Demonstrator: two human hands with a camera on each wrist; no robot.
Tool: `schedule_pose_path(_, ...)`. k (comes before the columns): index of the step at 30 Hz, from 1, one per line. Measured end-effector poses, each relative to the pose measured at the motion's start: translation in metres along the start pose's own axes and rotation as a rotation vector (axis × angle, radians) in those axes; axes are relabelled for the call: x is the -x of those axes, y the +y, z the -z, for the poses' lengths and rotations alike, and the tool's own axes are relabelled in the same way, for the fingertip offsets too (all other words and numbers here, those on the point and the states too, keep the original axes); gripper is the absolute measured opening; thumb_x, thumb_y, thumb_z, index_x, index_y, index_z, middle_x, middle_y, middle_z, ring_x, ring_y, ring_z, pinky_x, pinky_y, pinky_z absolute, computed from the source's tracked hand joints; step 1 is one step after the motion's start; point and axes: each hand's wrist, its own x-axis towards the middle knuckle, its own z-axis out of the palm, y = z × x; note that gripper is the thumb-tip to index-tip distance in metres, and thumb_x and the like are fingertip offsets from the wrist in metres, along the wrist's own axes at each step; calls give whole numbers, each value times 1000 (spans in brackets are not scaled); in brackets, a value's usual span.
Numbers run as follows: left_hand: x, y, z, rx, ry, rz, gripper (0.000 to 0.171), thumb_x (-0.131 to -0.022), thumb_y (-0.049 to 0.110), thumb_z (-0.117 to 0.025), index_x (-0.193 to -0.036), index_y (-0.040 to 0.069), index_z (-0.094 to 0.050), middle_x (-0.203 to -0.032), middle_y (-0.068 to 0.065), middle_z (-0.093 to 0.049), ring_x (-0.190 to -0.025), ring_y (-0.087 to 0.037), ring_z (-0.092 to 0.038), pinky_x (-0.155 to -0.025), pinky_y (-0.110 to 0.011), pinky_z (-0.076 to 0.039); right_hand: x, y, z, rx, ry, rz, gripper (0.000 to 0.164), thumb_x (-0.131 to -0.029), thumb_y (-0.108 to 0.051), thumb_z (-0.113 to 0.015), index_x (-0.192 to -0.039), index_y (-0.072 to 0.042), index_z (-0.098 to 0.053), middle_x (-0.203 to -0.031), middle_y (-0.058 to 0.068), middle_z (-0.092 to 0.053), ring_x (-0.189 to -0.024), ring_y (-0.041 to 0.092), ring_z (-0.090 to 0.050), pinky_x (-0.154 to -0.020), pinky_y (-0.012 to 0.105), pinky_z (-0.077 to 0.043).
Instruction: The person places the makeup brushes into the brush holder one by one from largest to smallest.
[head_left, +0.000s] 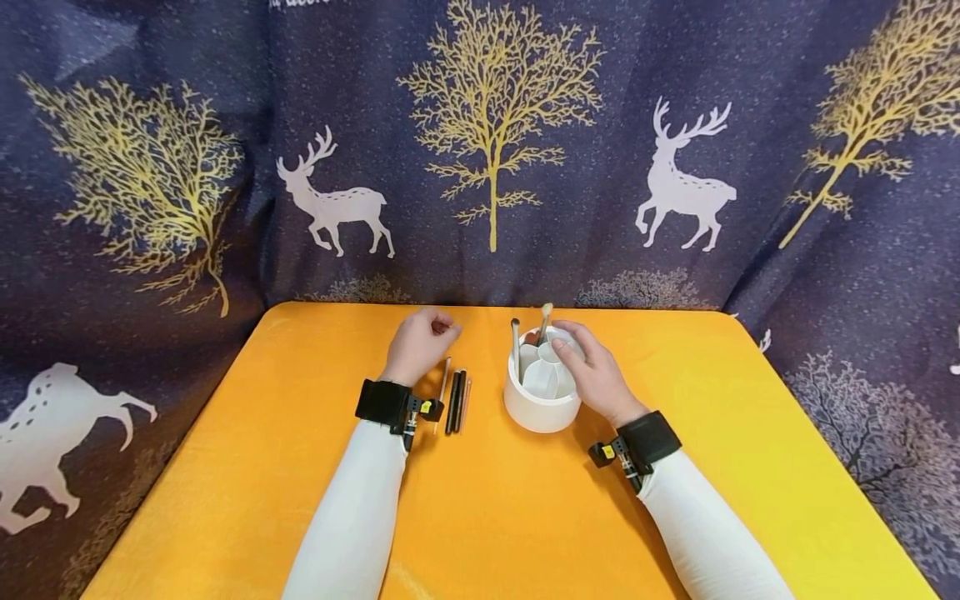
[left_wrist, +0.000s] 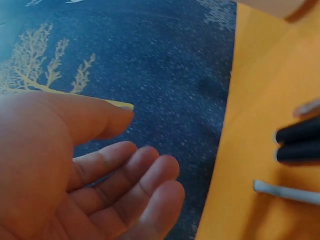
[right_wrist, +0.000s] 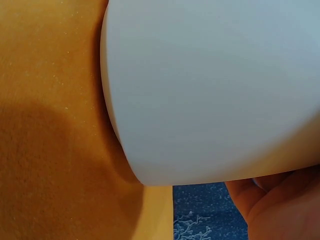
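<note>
My left hand (head_left: 422, 342) is over the far left part of the table, its fingers loosely bent and nothing between them. In the left wrist view the thumb and fingertips stand apart. Below it lie a thin white stick (head_left: 442, 390), two black pens (head_left: 456, 404) and a slim pinkish pencil (head_left: 467, 406), side by side. My right hand (head_left: 596, 375) holds the right side of a round white divided holder (head_left: 542, 412), thumb over the rim. Inside it stand a dark-tipped brush (head_left: 516, 350) and a pale-bristled brush (head_left: 545, 321). The holder's smooth wall fills most of the right wrist view.
An orange-yellow cloth (head_left: 495, 517) covers the table. Behind its far edge hangs a dark blue curtain (head_left: 450, 267) printed with white deer and golden trees. Each wrist wears a black strap with a small camera.
</note>
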Motion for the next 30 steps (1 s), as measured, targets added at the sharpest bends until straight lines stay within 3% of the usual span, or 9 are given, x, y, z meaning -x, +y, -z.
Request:
schedule_pose_path(13, 4, -13, -5, -137, -67, 65, 29, -96, 33, -65, -115, 12, -63, -97, -1, -63, -76, -16, -58, -75, -38, -46, 0, -1, 0, -2, 2, -9, 51, -102, -54, -44, -144, -25, -45, -140, 0, -52, -128, 21, -46, -102, 52, -38)
schedule_pose_path(20, 7, -15, -7, -152, -109, 123, 33, -95, 32, -66, -118, 9, -62, -98, -3, -62, -70, -18, -58, -76, -39, -46, 0, -2, 0, -3, 16, -3, 51, -101, -55, -45, -143, -25, -47, -141, 0, -52, -130, 21, -44, -104, 52, -35)
schedule_pose_path(22, 8, -15, -7, -161, -126, 142, 29, -94, 32, -67, -113, 10, -62, -91, -3, -62, -66, -19, -58, -73, -38, -45, -1, -1, 0, 4, 25, 1, 51, -101, -55, -45, -142, -25, -48, -141, 0, -52, -131, 21, -43, -105, 52, -34)
schedule_pose_path(25, 7, -16, -9, -202, -161, 171, 22, -92, 33, -69, -90, 12, -62, -70, 0, -55, -56, -19, -55, -60, -34, -39, -1, 1, 0, 8, 31, 3, 50, -101, -55, -45, -142, -26, -48, -140, 0, -52, -131, 21, -43, -106, 52, -34)
schedule_pose_path(30, 4, -19, -12, -249, -216, 197, 40, -91, 34, -70, -61, 17, -49, -52, 3, -35, -45, -18, -43, -45, -32, -27, -2, 1, 0, 12, 34, -3, 49, -101, -55, -46, -141, -28, -49, -141, -1, -52, -131, 21, -43, -106, 52, -33)
